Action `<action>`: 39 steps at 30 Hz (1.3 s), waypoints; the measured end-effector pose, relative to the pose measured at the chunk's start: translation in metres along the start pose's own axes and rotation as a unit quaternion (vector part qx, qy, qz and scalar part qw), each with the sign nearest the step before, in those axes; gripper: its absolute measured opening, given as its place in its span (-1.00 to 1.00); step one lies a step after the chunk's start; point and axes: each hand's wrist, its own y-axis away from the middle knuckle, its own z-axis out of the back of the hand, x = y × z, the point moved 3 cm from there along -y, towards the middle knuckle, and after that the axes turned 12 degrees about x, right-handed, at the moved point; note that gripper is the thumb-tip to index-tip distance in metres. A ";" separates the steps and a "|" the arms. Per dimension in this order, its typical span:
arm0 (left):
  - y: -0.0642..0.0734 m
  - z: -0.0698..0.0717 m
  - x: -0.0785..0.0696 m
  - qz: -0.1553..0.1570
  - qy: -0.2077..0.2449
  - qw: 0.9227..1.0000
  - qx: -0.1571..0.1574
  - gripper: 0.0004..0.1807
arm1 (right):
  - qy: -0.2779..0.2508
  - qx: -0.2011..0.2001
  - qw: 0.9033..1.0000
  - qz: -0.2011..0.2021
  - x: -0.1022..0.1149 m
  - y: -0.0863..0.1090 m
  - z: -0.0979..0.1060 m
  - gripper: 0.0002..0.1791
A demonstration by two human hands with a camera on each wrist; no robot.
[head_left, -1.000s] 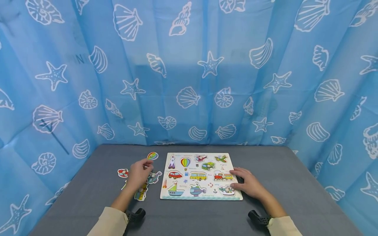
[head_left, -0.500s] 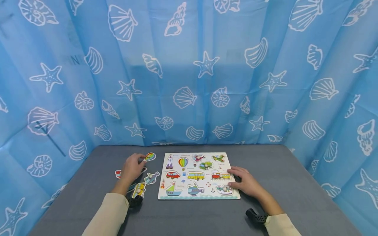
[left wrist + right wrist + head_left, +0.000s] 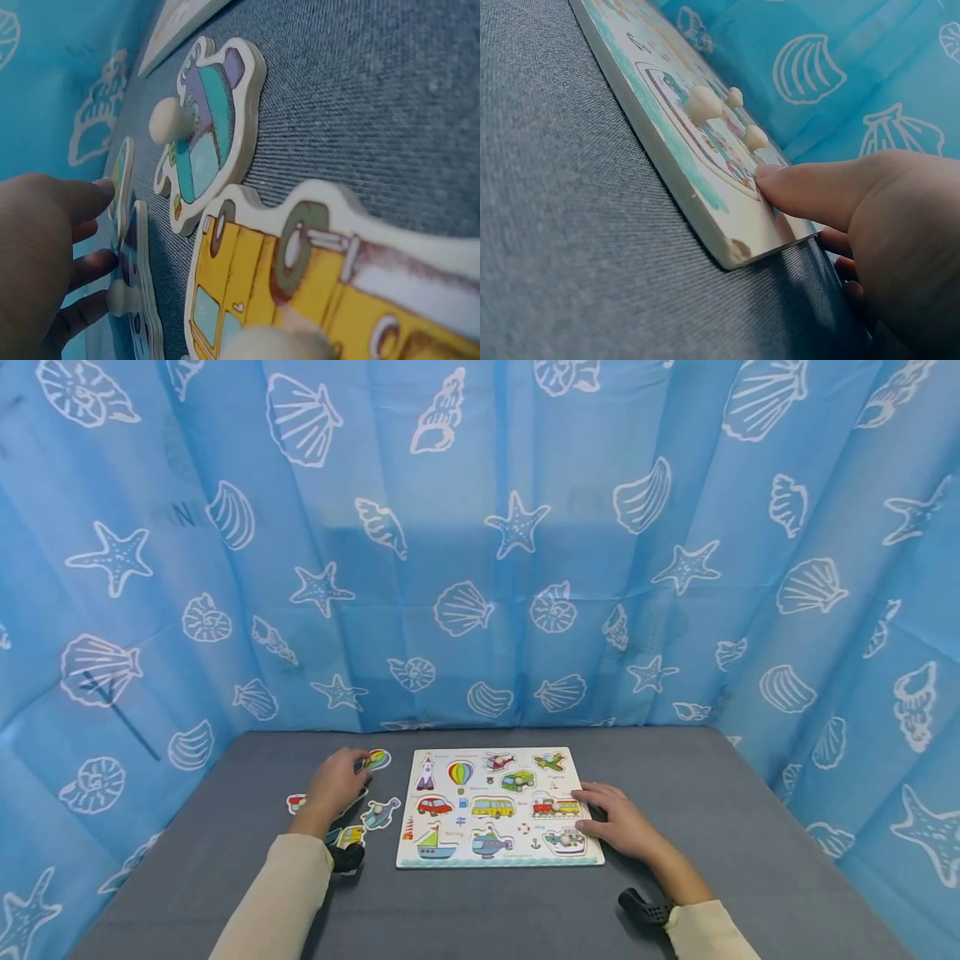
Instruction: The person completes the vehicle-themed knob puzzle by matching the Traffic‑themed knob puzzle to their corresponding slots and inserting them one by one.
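Blue curtain point(image 3: 480, 568) with white shells hangs behind the grey table point(image 3: 525, 910). Compared with one second ago, the left hand point(image 3: 335, 787) has moved from beside the submarine piece point(image 3: 381, 814) to the balloon piece point(image 3: 377, 760), left of the puzzle board point(image 3: 501, 862); whether it grips this piece, I cannot tell. The right hand point(image 3: 618, 822) remains at the board's right edge, fingers loosely extended. Left wrist view reveals a knobbed piece point(image 3: 150, 285), mostly covered in the head view.
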 end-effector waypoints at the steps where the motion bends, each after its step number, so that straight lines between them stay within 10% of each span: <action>1: -0.001 0.000 0.000 0.004 -0.006 1.000 0.004 -0.59 | 0.000 0.001 1.000 0.000 0.000 0.000 0.000 -0.44; 22: -0.015 -0.004 -0.013 0.026 -0.078 0.996 0.046 -0.54 | -0.001 0.001 1.000 -0.017 -0.003 -0.003 0.001 -0.43; 39: -0.016 0.001 -0.011 0.019 -0.070 0.997 0.024 -0.82 | -0.008 -0.001 1.000 -0.004 -0.004 -0.001 -0.001 -0.44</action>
